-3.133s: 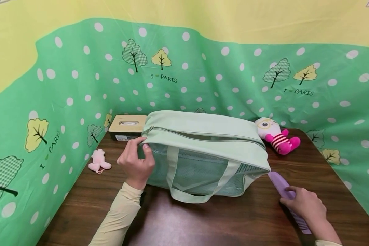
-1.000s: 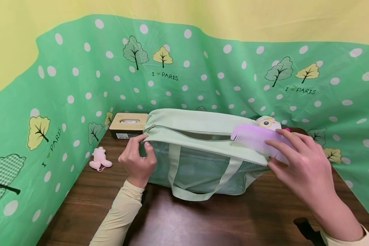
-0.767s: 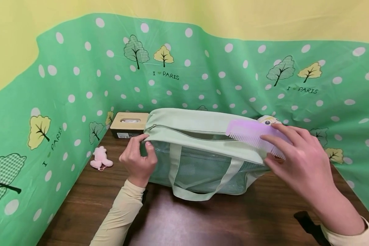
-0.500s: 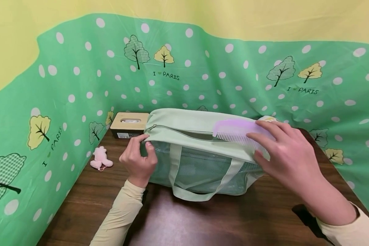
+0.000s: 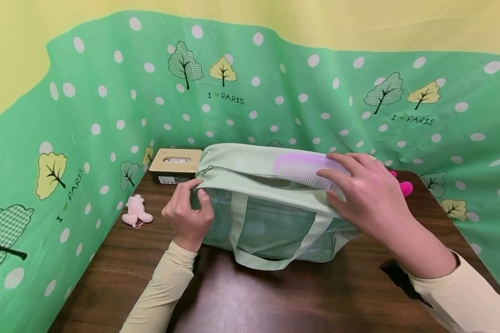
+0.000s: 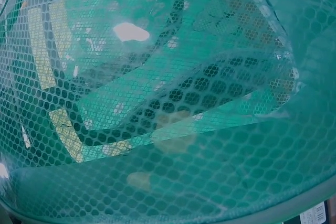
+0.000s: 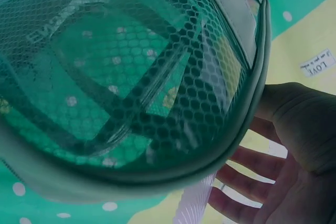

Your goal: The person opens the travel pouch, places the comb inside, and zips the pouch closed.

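Note:
A pale green zip bag (image 5: 271, 196) with mesh sides stands on the table, its top zipper partly unzipped and a strap handle hanging down the front. My left hand (image 5: 189, 210) pinches the bag's upper left corner near the zipper pull. Between thumb and fingers of my right hand (image 5: 371, 194) is a purple comb (image 5: 296, 166), held above the gap in the zipper with its teeth facing down. In the right wrist view the comb (image 7: 194, 203) shows past the bag's rim, beside the fingers of my right hand (image 7: 283, 166). Mesh fills the left wrist view.
Behind the bag's left end sits a tissue box (image 5: 176, 164) with a wooden top. A small pink plush (image 5: 136, 210) lies to the left. A magenta-limbed doll (image 5: 406, 188) is mostly hidden behind my right hand. Patterned green cloth (image 5: 266, 101) surrounds the dark wooden table (image 5: 241, 300).
My right hand has lifted the comb from the table at the right and carried it leftward over the bag's opening. The left hand keeps its hold on the corner.

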Demonstrator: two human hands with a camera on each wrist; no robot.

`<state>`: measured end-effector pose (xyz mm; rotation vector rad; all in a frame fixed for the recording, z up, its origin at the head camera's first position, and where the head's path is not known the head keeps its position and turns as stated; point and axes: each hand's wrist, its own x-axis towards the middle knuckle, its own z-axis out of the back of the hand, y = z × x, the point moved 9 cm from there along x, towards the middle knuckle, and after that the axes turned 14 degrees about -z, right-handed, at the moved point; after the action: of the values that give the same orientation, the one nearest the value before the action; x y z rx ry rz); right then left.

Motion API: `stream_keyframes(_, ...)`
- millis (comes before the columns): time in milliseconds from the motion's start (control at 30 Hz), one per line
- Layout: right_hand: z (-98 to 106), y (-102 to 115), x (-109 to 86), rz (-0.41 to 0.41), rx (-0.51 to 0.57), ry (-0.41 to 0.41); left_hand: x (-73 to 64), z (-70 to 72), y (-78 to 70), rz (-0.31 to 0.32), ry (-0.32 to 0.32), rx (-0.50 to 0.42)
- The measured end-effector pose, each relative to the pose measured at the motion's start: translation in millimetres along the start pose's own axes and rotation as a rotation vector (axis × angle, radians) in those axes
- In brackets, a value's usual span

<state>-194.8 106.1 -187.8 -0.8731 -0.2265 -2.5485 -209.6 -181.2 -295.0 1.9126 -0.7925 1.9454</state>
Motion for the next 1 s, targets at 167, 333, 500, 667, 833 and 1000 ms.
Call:
stream_keyframes(167, -6, 11, 7.6, 0.021, -0.018, 0.028, 0.9, 1.4, 1.4, 0.000, -0.004, 0.001)
stream_keyframes(333, -11, 18, 12.1, 0.033, -0.033, 0.043, 0.8, 2.2, 2.3, 0.000, -0.001, 0.005)
stream_keyframes(500, -15, 21, 15.8, 0.030, -0.038, 0.054, 1.1, 1.6, 2.4, -0.003, 0.005, 0.002)
stream_keyframes(667, -17, 23, 18.5, 0.033, -0.046, 0.056, 0.9, 0.6, 2.5, -0.004, 0.018, 0.001)
stream_keyframes(833, -19, 24, 20.3, 0.037, -0.054, 0.066, 0.5, -0.1, 2.9, -0.001, 0.026, -0.001)
stream_keyframes(1000, -21, 24, 21.1, 0.030, -0.054, 0.082, 1.0, -0.8, 3.4, -0.003, 0.027, -0.002)
